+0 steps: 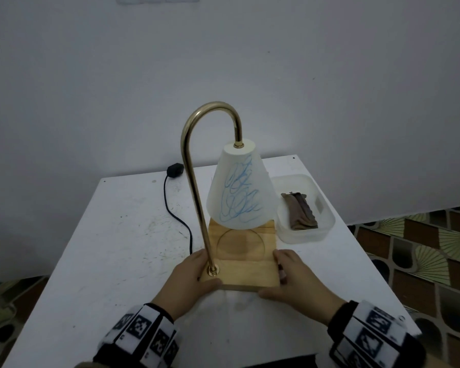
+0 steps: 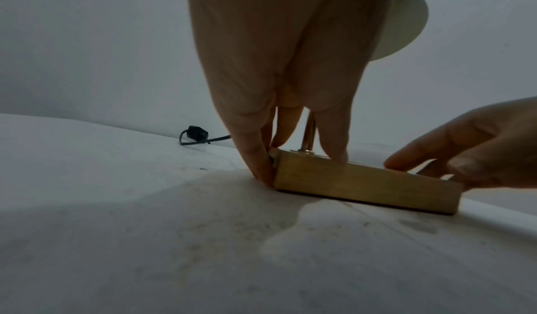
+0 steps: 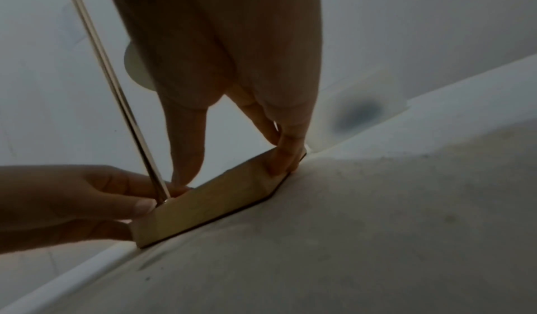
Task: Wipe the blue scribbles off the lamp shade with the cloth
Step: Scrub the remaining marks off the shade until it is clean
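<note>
The lamp stands in the middle of the white table (image 1: 112, 248). Its white cone shade (image 1: 223, 197) carries blue scribbles (image 1: 241, 197) on the side facing me and hangs from a curved brass stem (image 1: 194, 181). My left hand (image 1: 193, 276) grips the near left corner of the wooden base (image 1: 250, 272), and my right hand (image 1: 294, 278) grips the near right corner. In the left wrist view, the left hand's fingers (image 2: 261, 162) press the base (image 2: 363, 185) at its end. The brown cloth (image 1: 302, 211) lies crumpled in a tub to the right, untouched.
The translucent plastic tub (image 1: 327, 224) sits right of the lamp near the table's right edge. A black cord (image 1: 170, 205) with an inline switch (image 1: 175, 170) runs along the table left of the stem. A pale wall stands behind; patterned floor shows on the right.
</note>
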